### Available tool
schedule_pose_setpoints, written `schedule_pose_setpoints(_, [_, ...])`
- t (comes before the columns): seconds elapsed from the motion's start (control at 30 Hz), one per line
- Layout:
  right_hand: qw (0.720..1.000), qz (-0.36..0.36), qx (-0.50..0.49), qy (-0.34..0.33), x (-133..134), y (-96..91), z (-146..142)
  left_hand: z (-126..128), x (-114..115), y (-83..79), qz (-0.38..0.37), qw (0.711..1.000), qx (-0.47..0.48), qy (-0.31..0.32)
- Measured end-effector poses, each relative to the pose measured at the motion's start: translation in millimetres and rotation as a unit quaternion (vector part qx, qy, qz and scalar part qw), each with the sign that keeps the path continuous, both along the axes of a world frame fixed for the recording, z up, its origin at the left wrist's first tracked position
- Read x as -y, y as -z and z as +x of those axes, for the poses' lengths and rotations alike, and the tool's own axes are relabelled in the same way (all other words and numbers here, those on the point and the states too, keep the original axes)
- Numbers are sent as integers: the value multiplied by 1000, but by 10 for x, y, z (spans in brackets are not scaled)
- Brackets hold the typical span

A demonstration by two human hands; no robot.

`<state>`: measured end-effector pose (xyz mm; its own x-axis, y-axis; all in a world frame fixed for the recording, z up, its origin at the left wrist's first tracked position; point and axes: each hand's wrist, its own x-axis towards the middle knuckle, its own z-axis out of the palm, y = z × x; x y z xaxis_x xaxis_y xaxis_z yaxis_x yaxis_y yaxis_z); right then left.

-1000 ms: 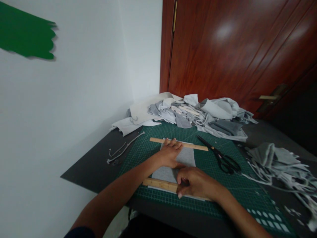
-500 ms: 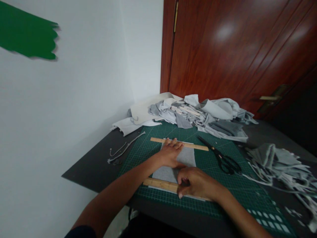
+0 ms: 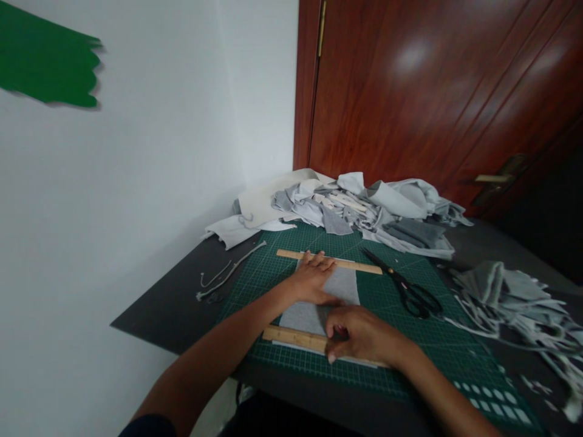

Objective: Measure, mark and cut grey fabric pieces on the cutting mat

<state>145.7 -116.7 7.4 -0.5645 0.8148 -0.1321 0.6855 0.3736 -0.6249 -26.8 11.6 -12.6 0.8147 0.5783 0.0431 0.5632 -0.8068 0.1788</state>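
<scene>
My left hand [image 3: 314, 284] lies flat on a piece of grey fabric [image 3: 300, 315], its fingers spread and pressing on the far wooden ruler [image 3: 359, 266]. My right hand [image 3: 364, 337] is curled over the near wooden ruler [image 3: 291, 336], with thumb and fingers gripping it across its width. The two rulers lie across opposite ends of the fabric, and a strip of its edge shows beyond each. All of this rests on a green cutting mat [image 3: 255, 285]. Right of the far ruler lie black scissors [image 3: 405, 288], touched by neither hand.
A heap of grey and white fabric scraps [image 3: 337, 206] lies along the back. More grey scraps and strips [image 3: 519, 297] are at the right. Thin cords [image 3: 232, 270] lie left of the mat on the dark table [image 3: 168, 309]. A white wall and a wooden door [image 3: 410, 109] stand behind.
The view has shifted very slightly. Both hands, the rulers and the fabric stay in the same places.
</scene>
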Motion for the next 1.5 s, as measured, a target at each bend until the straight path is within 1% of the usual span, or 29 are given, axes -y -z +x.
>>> schedule_pose_setpoints(0.23, [1000, 12, -4, -3, -5, -40, -10, 5, -15, 4, 7, 1000, -3, -3])
schedule_pose_setpoints(0.6, [1000, 17, -4, -15, -17, -22, -2, 12, -13, 0, 2, 1000, -7, -13])
schedule_pose_setpoints(0.83, [1000, 16, -12, -7, -9, -17, -3, 8, -9, 1, -3, 1000, 3, -12])
schedule_pose_setpoints(1.07, [1000, 6, 5, -8, -3, -33, -6, 9, 7, -18, -8, 1000, 8, -8])
schedule_pose_setpoints(1.33, [1000, 9, -9, -4, 15, -37, -9, -1, 5, 28, 6, 1000, 16, -3])
schedule_pose_setpoints(1.5, [1000, -1, -2, 1, 20, -45, -8, 5, 12, 16, -8, 1000, 9, -4])
